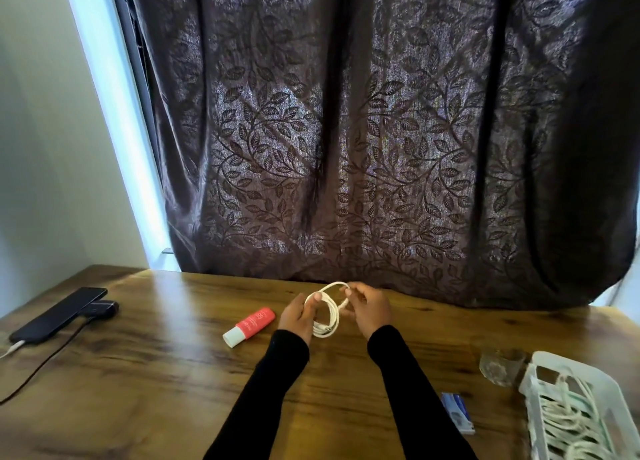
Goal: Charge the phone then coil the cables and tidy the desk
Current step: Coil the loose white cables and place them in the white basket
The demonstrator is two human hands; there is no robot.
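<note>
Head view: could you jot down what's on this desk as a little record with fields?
left hand: holds the coiled white cable
right hand: pinches the coil's top loop
phone: far left, a cable plugged in
red tube: lying left of the hands
basket: right edge, white cables inside
glass: beside the basket
blue packet: near right
desk: wooden
</note>
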